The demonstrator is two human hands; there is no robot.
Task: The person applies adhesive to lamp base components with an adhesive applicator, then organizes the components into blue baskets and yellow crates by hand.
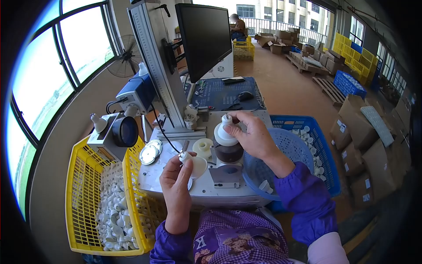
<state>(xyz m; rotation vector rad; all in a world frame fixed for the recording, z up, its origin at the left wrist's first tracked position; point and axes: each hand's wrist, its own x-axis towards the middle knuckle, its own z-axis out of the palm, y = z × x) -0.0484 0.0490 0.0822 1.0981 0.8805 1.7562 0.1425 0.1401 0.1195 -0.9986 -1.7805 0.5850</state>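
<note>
Black-framed windows (83,44) at left; pale surface (204,188) is flanked by yellow plastic crate (83,215), blue plastic crate (328,160) | white flared plastic piece (225,135) is gripped over dark cylindrical fixture (228,154) by right fingers (243,118) | matching white piece (198,168) is pinched, tilted, by left fingers (185,174)

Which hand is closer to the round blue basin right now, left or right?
Right. The right hand, holding a white piece at the dark round fixture, is next to the round blue basin; the left hand is farther off, on the fixture's other side.
</note>
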